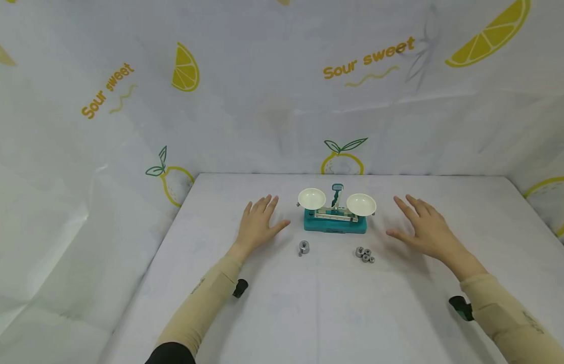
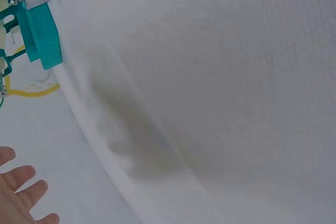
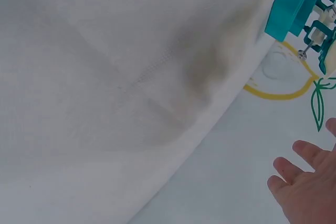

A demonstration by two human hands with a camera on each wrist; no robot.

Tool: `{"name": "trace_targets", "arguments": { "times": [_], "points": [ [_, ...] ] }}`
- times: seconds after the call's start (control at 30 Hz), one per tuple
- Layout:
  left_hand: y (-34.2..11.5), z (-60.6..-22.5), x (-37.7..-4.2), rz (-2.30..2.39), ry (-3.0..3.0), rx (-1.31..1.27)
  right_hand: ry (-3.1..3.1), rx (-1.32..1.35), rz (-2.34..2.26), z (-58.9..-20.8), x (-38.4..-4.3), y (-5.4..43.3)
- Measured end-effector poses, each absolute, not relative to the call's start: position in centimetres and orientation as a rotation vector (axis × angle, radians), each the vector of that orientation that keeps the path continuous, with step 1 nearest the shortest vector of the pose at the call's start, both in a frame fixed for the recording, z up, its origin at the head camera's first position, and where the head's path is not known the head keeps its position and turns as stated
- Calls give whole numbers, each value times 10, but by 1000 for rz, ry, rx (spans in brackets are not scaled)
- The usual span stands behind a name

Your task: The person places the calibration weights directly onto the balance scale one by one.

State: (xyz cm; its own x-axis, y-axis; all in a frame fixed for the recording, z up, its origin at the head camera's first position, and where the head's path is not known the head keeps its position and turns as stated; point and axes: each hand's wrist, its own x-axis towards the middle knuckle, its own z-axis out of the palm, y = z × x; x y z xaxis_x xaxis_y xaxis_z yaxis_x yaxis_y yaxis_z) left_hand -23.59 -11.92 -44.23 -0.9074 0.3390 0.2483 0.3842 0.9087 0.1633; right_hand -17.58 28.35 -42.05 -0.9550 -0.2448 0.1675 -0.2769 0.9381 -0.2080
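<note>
A teal balance scale (image 1: 335,226) with two cream pans stands toward the back of the table in the head view. Its left pan (image 1: 311,198) sits a little higher than its right pan (image 1: 361,204). My left hand (image 1: 256,225) hovers left of the scale, fingers spread, holding nothing. On the other side, my right hand (image 1: 425,227) is held with fingers spread and nothing in it. In front of the scale lie metal weights: a larger weight (image 1: 304,246) with a small piece by it at left, and a cluster of several small weights (image 1: 365,255) at right.
The white-covered table (image 1: 282,313) ends at a back edge against a white curtain (image 1: 263,111) printed with lemons and lettering. More of that sheet hangs along the left side. Each wrist carries a dark strap-mounted piece under the sleeve.
</note>
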Motion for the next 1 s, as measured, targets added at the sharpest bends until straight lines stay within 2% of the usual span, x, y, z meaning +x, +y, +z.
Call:
{"name": "trace_targets", "arguments": {
  "times": [0.5, 1.0],
  "points": [
    [-105, -435, -232, -490, -2728, -580, -2864, 408, 517, -407, -169, 276],
    [-91, -439, -233, -1034, -2847, -460, -2816, 390, 692, -402, -160, 260]
  ]
}}
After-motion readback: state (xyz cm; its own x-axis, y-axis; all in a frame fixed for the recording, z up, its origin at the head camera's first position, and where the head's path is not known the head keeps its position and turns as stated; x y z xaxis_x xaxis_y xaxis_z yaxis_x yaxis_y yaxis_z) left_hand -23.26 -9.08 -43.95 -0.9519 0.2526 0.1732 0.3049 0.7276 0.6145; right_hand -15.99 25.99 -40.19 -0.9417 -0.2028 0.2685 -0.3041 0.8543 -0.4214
